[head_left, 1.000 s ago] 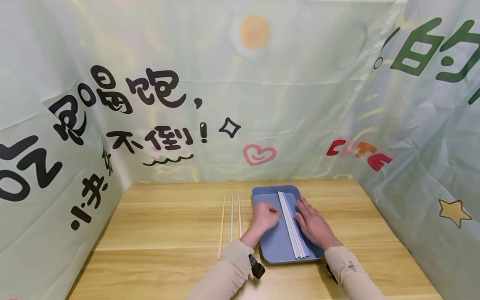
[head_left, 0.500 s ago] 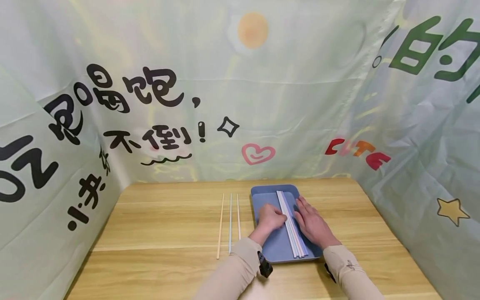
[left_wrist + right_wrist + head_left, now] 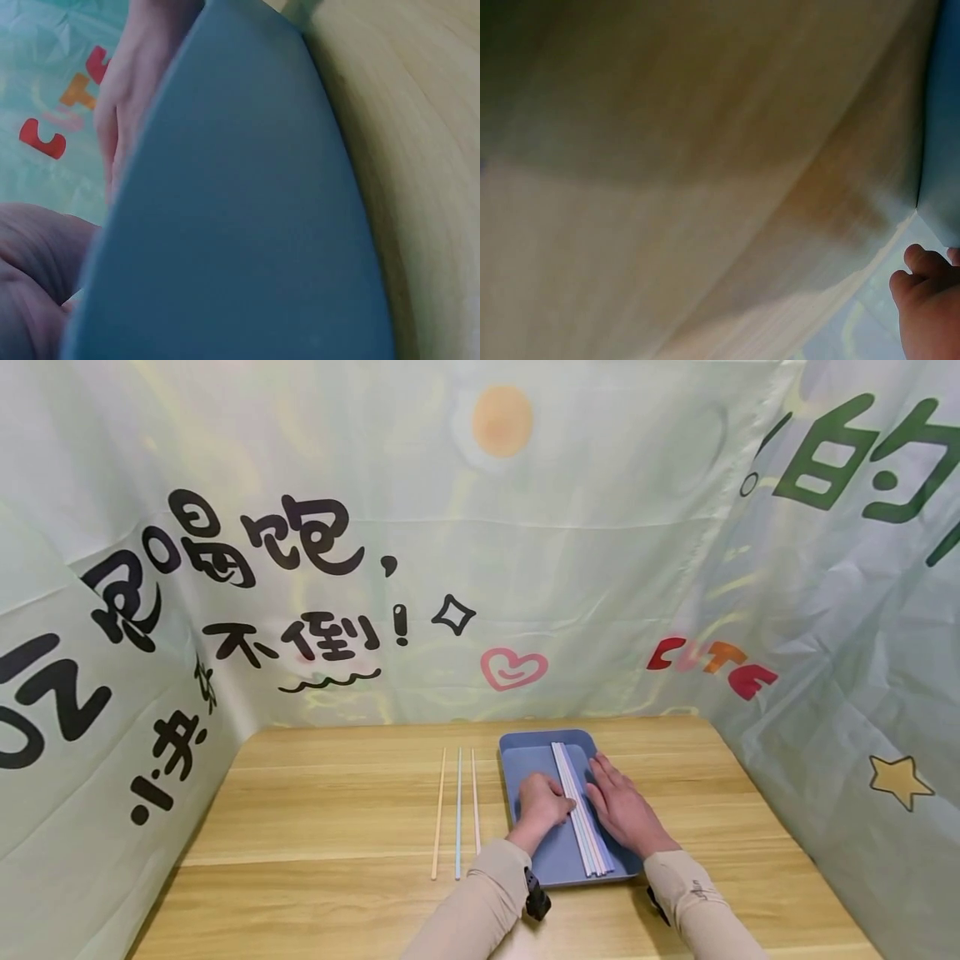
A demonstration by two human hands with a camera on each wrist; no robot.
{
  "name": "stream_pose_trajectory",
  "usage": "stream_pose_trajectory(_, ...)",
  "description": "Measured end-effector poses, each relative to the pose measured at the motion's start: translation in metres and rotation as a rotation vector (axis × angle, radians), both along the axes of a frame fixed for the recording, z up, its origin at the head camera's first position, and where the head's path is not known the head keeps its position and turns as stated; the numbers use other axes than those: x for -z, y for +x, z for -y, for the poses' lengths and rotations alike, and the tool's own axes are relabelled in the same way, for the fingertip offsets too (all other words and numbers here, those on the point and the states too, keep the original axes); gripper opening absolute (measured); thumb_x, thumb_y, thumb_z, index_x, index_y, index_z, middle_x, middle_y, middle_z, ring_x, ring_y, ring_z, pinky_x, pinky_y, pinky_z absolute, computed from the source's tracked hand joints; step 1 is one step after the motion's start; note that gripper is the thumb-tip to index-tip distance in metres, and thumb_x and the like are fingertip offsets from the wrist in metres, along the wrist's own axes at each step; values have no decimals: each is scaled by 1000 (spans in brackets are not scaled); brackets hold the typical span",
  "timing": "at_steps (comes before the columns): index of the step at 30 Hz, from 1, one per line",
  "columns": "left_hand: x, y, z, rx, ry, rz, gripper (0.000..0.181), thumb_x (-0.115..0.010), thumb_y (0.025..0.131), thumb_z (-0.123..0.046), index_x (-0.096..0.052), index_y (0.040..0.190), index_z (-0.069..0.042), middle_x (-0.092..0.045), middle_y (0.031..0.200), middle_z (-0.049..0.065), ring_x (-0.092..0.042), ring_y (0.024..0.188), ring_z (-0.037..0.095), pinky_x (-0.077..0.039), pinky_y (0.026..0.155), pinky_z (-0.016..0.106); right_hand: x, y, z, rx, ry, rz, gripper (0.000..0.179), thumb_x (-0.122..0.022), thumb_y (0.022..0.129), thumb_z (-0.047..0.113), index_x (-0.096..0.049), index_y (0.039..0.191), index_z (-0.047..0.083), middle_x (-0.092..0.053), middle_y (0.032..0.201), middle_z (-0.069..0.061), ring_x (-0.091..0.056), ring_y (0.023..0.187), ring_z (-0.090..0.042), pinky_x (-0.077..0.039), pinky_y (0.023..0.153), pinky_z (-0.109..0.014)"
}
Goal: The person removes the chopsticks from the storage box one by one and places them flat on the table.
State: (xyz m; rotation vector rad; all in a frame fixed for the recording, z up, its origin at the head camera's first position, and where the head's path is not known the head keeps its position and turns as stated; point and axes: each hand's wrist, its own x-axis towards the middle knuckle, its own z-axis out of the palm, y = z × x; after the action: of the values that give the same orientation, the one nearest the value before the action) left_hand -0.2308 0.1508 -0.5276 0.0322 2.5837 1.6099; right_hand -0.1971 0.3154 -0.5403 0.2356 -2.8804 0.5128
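Note:
A bundle of several pastel chopsticks (image 3: 587,839) lies lengthwise in a blue tray (image 3: 547,860). My left hand (image 3: 543,802) reaches over the tray's left side, fingers curled, thumb and fingertips pinching at a chopstick on the bundle's left edge. The pinched spot is partly covered by the fingers. My right hand (image 3: 626,810) lies with straight fingers along the tray's right side, just right of the bundle. The left wrist view is mostly filled by the tray's outer wall (image 3: 240,187). In the right wrist view, the right hand's fingers (image 3: 930,300) show beside the tray.
Three single chopsticks lie apart, roughly parallel, left of the tray: a yellowish one (image 3: 438,818), a light blue one (image 3: 458,818) and a pale pink one (image 3: 475,802). They rest on a wooden table (image 3: 322,818). Printed cloth (image 3: 600,543) hangs around the back and sides.
My left hand has moved right from the tray's left part to the bundle, and its fingertips now meet the chopsticks. My right hand has stayed in place.

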Motion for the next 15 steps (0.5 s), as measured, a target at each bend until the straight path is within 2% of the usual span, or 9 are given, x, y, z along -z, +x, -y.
stream_pose_trajectory(5,0,0,1,-10,0,18,24,-91,78,-4,-67,79,-5,-58,42,-1,-53,34,5,-42,41,20,-2,-1,1,1,3,-8,55,-50,112,24,-43,155,-9,-37,165,-29,-43,148,-49,-37,121,-65)
stream_pose_trajectory(9,-1,0,4,3,89,69,26,-87,78,5,-63,82,-2,-58,45,3,-54,34,7,-49,36,25,-2,-1,1,5,2,-18,55,-52,111,23,-43,155,-9,-38,165,-29,-44,148,-49,-39,120,-65)
stream_pose_trajectory(12,-3,1,7,11,128,93,29,-82,76,12,-58,75,-4,-57,44,5,-53,33,8,-52,36,27,-1,0,1,3,7,-30,54,-52,111,23,-44,154,-9,-39,164,-29,-45,147,-49,-40,119,-65)
stream_pose_trajectory(15,-3,0,9,24,63,73,33,-78,75,12,-55,62,-8,-56,40,3,-52,30,9,-51,34,27,-1,1,1,-3,11,-35,54,-54,110,22,-44,153,-10,-39,163,-30,-46,146,-49,-40,118,-65)
